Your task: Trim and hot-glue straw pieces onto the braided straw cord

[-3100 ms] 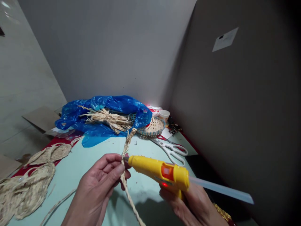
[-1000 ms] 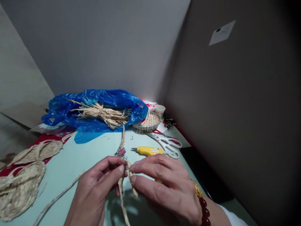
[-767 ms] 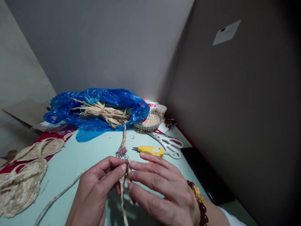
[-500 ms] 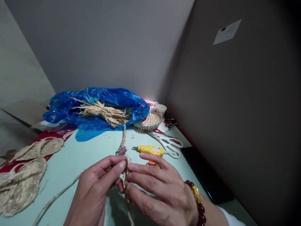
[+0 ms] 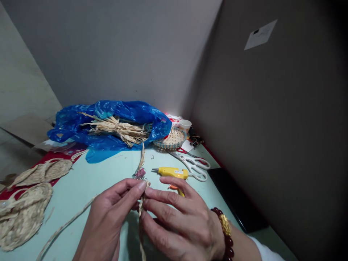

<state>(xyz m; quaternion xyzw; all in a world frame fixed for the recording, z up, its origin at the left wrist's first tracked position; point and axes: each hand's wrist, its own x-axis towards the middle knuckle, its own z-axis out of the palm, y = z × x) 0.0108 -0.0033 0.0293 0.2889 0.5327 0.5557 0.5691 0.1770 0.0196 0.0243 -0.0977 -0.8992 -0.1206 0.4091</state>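
My left hand (image 5: 116, 206) pinches a pale braided straw cord (image 5: 140, 208) near its upper end, thumb pressed against the fingers. From the right, my right hand (image 5: 182, 217) has its fingertips against the same cord, the index finger raised a little; its thumb is hidden. The cord hangs down between both hands toward the bottom of the view. Just above the fingertips lies a pinkish-purple piece with thin wire (image 5: 140, 173), and a dry husk strip (image 5: 143, 156) runs up from it. Another length of braided cord (image 5: 67, 223) lies on the table left of my left hand.
A yellow glue gun (image 5: 172, 172) and white-handled scissors (image 5: 194, 165) lie beyond my right hand. Behind are a blue plastic bag (image 5: 73, 121) with dry husks (image 5: 119, 128), a woven basket (image 5: 172, 139) and a paper cup (image 5: 185, 125). Woven straw soles (image 5: 27, 214) lie left; a black flat object (image 5: 236, 199) right.
The hanging part of the cord has swung slightly left. My right hand's fingers have shifted a little left along with it, while my left hand keeps its pinch.
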